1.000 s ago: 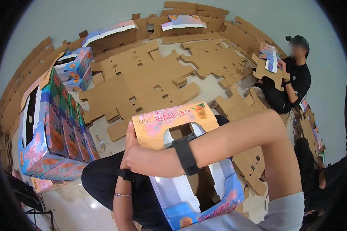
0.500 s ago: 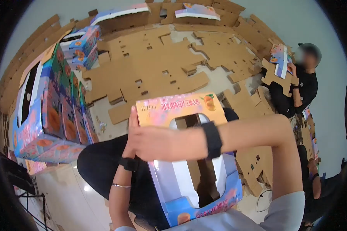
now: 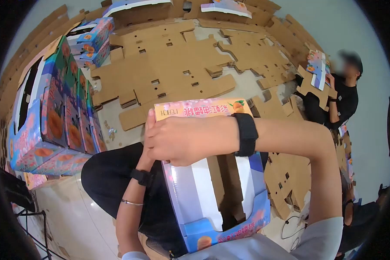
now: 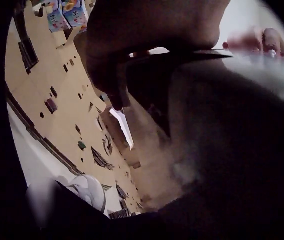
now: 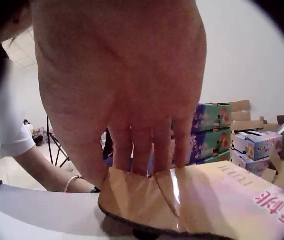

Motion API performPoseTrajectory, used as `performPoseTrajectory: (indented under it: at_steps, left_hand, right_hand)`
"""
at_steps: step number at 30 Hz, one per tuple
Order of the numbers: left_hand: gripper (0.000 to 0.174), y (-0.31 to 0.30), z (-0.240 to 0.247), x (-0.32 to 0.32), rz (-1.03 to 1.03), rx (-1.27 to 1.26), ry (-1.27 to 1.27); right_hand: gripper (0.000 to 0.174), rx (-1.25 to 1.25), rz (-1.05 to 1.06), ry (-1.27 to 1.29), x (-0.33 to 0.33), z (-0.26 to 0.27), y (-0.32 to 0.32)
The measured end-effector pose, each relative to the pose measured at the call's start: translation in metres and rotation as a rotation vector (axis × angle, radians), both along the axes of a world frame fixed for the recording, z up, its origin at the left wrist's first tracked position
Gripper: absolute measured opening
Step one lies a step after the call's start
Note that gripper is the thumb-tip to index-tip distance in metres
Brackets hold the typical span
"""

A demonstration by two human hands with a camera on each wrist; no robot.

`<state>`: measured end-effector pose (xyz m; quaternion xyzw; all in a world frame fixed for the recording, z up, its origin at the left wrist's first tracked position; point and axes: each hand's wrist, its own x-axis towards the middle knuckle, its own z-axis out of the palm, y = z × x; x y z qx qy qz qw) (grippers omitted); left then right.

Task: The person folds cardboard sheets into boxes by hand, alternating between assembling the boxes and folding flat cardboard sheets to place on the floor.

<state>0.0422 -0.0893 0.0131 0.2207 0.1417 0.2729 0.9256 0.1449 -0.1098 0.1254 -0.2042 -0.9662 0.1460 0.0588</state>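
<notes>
A printed fruit carton (image 3: 258,201) rests on the person's lap, its top showing a long gap between white flaps. The right hand (image 3: 182,141) reaches across the carton to its left edge, overlapping the left hand in the head view. In the right wrist view, the right hand's straight fingers (image 5: 142,150) reach down past the edge of the orange top panel (image 5: 217,190). The left hand (image 3: 150,123) lies along the carton's left side with fingers extended; its thumb is hidden. The left wrist view is dark, with part of the left hand (image 4: 152,30) against the carton.
Assembled cartons (image 3: 58,117) stand stacked at the left, with more cartons (image 3: 89,37) behind. Flat cardboard sheets (image 3: 160,65) cover much of the floor ahead. Another person (image 3: 344,95) sits at the right holding a partly folded carton (image 3: 318,69). A black stand (image 3: 43,229) is at lower left.
The right forearm has swung from slanting to nearly level, and the right hand lies flatter at the carton's left edge. The head view has tilted down. The left hand stays at the carton's side.
</notes>
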Motion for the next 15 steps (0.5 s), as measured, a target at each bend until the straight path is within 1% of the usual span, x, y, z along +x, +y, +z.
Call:
performPoseTrajectory:
  at_steps: [2,3,5,6,7,9,10,14,15]
  left_hand:
    - [0.068,-0.004,0.008,-0.003,-0.085,-0.063,-0.081]
    - [0.068,-0.005,0.008,-0.005,-0.060,-0.078,-0.071]
    - [0.068,-0.002,0.002,-0.010,0.012,-0.102,-0.050]
    - [0.068,0.000,-0.001,-0.010,0.052,-0.110,-0.037]
    - [0.068,-0.001,-0.002,-0.008,0.070,-0.123,-0.031]
    - [0.068,0.002,-0.006,-0.011,0.122,-0.112,-0.010]
    - [0.068,0.002,-0.007,-0.011,0.142,-0.105,-0.003]
    - [0.070,0.001,-0.010,-0.009,0.079,-0.110,-0.029]
    - [0.064,0.001,-0.013,-0.008,0.109,-0.116,-0.019]
  right_hand:
    - [0.011,0.226,-0.023,-0.166,-0.013,-0.006,-0.005]
    - [0.011,0.224,-0.028,-0.165,-0.019,-0.008,-0.007]
    - [0.012,0.299,-0.033,-0.415,-0.033,-0.007,-0.014]
    - [0.008,0.406,-0.034,-0.365,-0.035,-0.011,-0.022]
    - [0.008,0.411,-0.036,-0.367,-0.039,-0.012,-0.026]
    - [0.008,0.472,0.076,-0.558,-0.045,-0.015,-0.027]
    - [0.007,0.589,0.125,-0.540,-0.039,-0.002,-0.030]
    - [0.008,0.583,0.170,-0.540,-0.034,-0.002,-0.032]
    - [0.007,0.550,0.155,-0.524,-0.034,-0.005,-0.032]
